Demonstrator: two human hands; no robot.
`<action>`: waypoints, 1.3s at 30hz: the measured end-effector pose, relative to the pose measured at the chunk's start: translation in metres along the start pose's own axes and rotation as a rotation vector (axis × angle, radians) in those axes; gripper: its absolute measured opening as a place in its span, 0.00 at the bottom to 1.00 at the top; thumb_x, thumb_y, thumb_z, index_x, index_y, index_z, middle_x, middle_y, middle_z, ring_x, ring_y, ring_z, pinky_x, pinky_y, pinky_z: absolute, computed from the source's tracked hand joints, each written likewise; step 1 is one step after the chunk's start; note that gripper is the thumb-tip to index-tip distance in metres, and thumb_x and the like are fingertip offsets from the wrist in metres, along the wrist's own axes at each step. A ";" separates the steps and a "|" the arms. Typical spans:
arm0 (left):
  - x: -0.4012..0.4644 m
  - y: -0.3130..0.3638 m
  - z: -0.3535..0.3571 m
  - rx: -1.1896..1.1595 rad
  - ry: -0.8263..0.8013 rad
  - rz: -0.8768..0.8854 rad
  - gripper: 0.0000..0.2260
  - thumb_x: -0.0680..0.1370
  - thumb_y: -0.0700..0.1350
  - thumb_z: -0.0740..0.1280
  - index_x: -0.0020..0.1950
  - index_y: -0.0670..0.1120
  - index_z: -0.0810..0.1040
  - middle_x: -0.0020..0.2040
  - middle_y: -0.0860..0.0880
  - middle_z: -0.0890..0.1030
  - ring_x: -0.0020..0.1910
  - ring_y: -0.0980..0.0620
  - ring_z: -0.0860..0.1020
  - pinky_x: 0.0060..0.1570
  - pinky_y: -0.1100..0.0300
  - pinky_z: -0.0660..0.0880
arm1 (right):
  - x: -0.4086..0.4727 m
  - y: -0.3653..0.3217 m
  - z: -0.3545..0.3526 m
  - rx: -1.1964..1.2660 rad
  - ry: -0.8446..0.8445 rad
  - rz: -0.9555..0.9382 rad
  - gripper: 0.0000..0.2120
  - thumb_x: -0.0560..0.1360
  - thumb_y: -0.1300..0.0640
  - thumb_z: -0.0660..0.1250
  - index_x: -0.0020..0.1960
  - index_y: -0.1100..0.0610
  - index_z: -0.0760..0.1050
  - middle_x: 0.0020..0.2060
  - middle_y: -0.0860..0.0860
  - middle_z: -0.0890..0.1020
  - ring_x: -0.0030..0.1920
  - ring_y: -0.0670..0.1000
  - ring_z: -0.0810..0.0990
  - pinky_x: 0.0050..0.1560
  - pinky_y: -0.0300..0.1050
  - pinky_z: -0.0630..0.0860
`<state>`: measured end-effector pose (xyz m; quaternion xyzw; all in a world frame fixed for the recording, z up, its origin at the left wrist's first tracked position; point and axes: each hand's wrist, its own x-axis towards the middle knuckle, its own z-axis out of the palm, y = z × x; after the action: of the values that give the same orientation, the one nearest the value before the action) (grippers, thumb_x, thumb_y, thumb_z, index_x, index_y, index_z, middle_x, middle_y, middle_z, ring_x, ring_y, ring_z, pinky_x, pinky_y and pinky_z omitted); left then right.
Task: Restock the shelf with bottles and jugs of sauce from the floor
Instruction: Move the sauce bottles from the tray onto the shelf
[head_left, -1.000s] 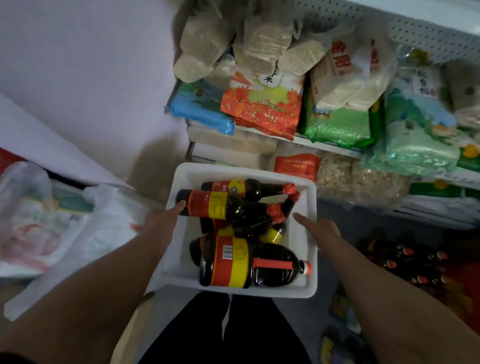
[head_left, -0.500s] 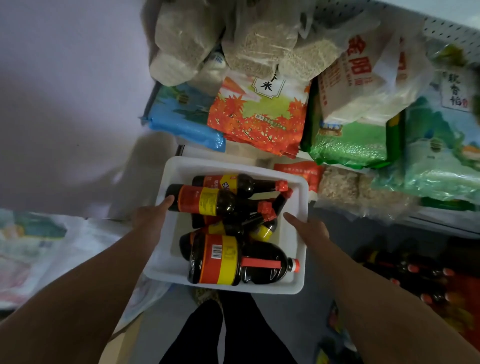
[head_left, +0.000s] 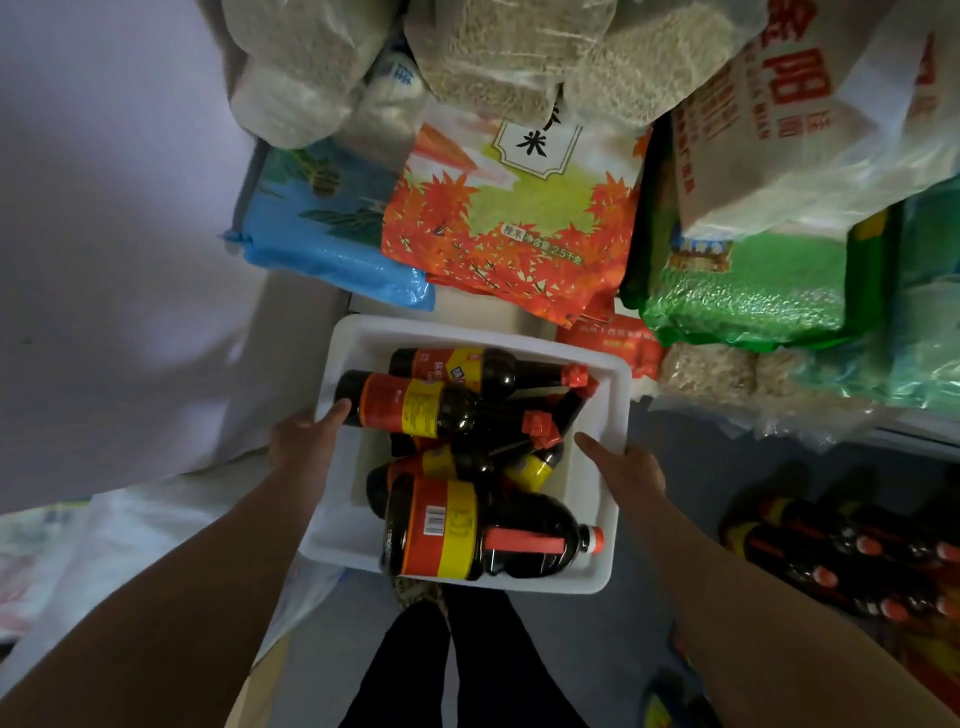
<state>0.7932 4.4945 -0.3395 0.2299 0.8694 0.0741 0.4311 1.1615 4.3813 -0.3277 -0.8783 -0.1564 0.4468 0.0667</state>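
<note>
1. Hands hold a white tray (head_left: 602, 581) between them: the left hand (head_left: 306, 447) grips its left rim with the thumb hooked inside, and the right hand (head_left: 626, 465) grips its right rim the same way.
2. The tray carries dark sauce bottles lying on their sides, piled across each other.
3. A big jug (head_left: 478, 530) with a red handle and an orange cap lies along the tray's near edge, between the two forearms.
4. A bottle (head_left: 415, 408) with a red and yellow label lies on top of the pile, its base just beside the left thumb.
5. Another bottle (head_left: 467, 364) lies along the far edge, its red cap toward the far right corner.
6. More dark bottles (head_left: 841, 556) lie on the floor, right of the right forearm.
7. Rice bags (head_left: 514, 208) fill the shelf beyond the tray.
</note>
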 end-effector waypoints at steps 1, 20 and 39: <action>0.002 0.002 0.004 -0.008 0.023 -0.021 0.32 0.71 0.64 0.73 0.54 0.35 0.78 0.44 0.41 0.80 0.41 0.46 0.76 0.38 0.56 0.71 | 0.003 -0.002 0.001 0.016 0.009 0.009 0.32 0.70 0.34 0.74 0.57 0.61 0.76 0.42 0.52 0.79 0.45 0.56 0.78 0.46 0.48 0.73; -0.088 0.039 0.035 0.276 -0.243 0.596 0.15 0.74 0.60 0.72 0.48 0.49 0.78 0.44 0.54 0.80 0.45 0.56 0.78 0.48 0.57 0.74 | -0.033 -0.001 0.003 0.187 0.009 0.012 0.43 0.67 0.32 0.75 0.72 0.57 0.69 0.63 0.54 0.78 0.61 0.57 0.78 0.62 0.54 0.76; -0.107 -0.026 0.015 0.424 -0.613 0.495 0.29 0.75 0.63 0.69 0.72 0.50 0.72 0.66 0.48 0.75 0.65 0.46 0.74 0.57 0.55 0.68 | -0.138 0.038 0.076 0.501 0.158 0.243 0.20 0.70 0.41 0.78 0.39 0.55 0.75 0.37 0.52 0.81 0.37 0.49 0.79 0.35 0.41 0.75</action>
<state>0.8522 4.4213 -0.2812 0.5256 0.6163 -0.0765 0.5814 1.0326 4.2976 -0.2766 -0.8790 0.0711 0.4062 0.2395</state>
